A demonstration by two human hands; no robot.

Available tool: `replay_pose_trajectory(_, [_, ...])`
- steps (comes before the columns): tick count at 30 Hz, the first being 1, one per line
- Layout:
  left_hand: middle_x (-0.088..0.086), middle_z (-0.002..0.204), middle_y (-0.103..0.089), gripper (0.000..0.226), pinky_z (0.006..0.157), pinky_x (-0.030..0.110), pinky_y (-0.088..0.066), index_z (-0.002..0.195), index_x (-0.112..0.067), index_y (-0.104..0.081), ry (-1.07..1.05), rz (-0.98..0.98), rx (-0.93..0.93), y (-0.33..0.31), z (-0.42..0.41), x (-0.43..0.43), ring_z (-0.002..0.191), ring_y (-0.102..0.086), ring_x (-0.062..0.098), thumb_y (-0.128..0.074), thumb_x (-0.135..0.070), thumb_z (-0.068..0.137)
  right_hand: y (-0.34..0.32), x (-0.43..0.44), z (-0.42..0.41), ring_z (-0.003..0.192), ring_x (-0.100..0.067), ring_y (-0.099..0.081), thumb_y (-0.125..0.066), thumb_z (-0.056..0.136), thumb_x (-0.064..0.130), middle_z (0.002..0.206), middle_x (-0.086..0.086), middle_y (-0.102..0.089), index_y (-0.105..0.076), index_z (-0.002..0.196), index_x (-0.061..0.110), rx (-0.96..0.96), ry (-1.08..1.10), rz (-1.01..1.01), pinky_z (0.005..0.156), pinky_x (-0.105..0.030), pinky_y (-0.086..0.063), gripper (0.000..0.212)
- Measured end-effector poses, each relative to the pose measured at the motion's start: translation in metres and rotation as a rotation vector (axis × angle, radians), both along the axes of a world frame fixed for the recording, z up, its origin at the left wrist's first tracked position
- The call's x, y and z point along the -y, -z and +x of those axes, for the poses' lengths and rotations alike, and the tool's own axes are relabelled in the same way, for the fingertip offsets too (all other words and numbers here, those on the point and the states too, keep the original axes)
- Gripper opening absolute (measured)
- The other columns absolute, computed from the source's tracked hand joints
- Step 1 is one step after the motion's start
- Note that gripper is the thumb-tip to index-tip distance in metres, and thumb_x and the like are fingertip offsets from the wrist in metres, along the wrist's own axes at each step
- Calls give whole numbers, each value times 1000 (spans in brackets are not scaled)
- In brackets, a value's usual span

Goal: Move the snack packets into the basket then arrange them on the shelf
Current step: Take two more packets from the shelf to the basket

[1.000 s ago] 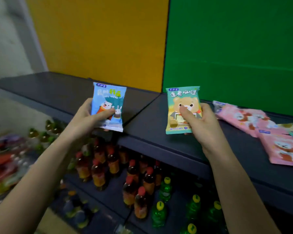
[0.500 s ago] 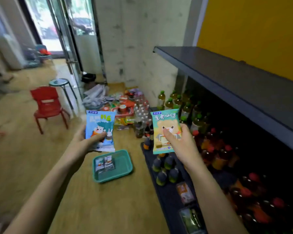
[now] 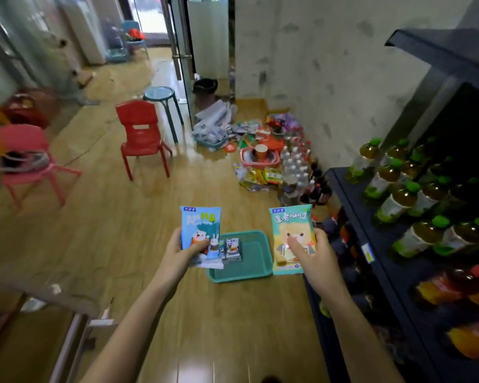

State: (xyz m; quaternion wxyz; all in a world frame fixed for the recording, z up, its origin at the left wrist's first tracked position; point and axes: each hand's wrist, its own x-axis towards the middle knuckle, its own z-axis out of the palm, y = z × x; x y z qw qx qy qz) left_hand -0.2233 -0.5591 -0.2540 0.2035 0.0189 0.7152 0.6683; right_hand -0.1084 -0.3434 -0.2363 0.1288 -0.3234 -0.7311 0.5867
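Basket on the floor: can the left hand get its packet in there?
Probably yes. The basket lies open below the left hand and its blue packet, nothing between; a small stack fills only its left part.

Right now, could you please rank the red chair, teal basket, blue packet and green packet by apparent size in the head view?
1. red chair
2. teal basket and green packet, too close to rank
3. blue packet
The held packets look enlarged by nearness.

head-worn view, forward and down
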Motion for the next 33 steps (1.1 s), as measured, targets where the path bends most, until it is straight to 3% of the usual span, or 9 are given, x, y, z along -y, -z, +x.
replay_pose_trajectory(2, [1,82,-69,16,54,15,-49,99,-11,-54,-22,-12,53,19,-24,-6,60,-65,3,-61,-6,86,21,-9,-25,83,-19,-70,-65,86,21,97,-5,-70,-53,91,17,23,7,-51,74,-42,-58,13])
replay_pose_trajectory(4, [4,86,-69,15,61,21,-49,102,-10,-54,-47,-29,105,44,-49,-13,67,-64,10,-59,-8,88,43,-19,-54,80,-16,-70,-63,87,17,96,-6,-69,-52,90,18,44,5,-90,64,-30,-58,12])
replay_pose_trajectory(8, [8,90,-66,14,63,26,-44,105,-9,-54,-99,-64,215,99,-102,-31,74,-58,20,-52,-11,91,96,-39,-120,69,-11,-69,-58,90,15,89,-5,-68,-51,101,5,136,-70,-146,55,-23,-54,16])
replay_pose_trajectory(11, [7,87,-65,12,59,23,-45,102,-12,-56,-115,-93,267,133,-146,-46,66,-60,11,-50,-10,92,133,-51,-174,73,-19,-69,-51,93,16,91,-10,-68,-51,103,10,219,-113,-165,59,-31,-54,11])
replay_pose_trajectory(14, [1,84,-67,13,51,13,-48,100,-13,-56,-108,-97,291,169,-193,-57,55,-63,-2,-50,-4,92,169,-59,-222,65,-13,-66,-46,96,17,82,-3,-66,-49,96,18,270,-151,-164,51,-22,-49,3])
replay_pose_trajectory(16, [4,90,-67,16,52,12,-50,105,-6,-56,-88,-91,321,204,-223,-61,58,-66,-1,-52,0,91,201,-62,-249,62,-11,-65,-43,97,19,78,1,-66,-48,96,21,310,-173,-159,49,-19,-47,6])
replay_pose_trajectory(24, [16,91,-68,13,51,15,-51,95,0,-62,-134,-181,421,441,-302,-77,56,-67,4,-64,-3,84,426,-69,-335,75,-20,-66,-42,98,19,90,-7,-67,-47,109,16,386,-182,-211,63,-31,-53,13])
replay_pose_trajectory(28, [11,81,-68,11,47,14,-49,90,0,-62,-163,-211,425,568,-326,-91,51,-65,2,-68,-4,81,561,-73,-363,87,-17,-63,-46,96,20,98,0,-63,-48,107,23,410,-222,-211,83,-43,-53,12])
replay_pose_trajectory(33, [8,75,-67,12,65,30,-48,74,-10,-61,-157,-226,351,694,-352,-104,70,-61,21,-72,-7,78,690,-82,-394,90,-20,-63,-53,93,21,101,-1,-61,-43,111,18,439,-252,-176,79,-39,-55,21])
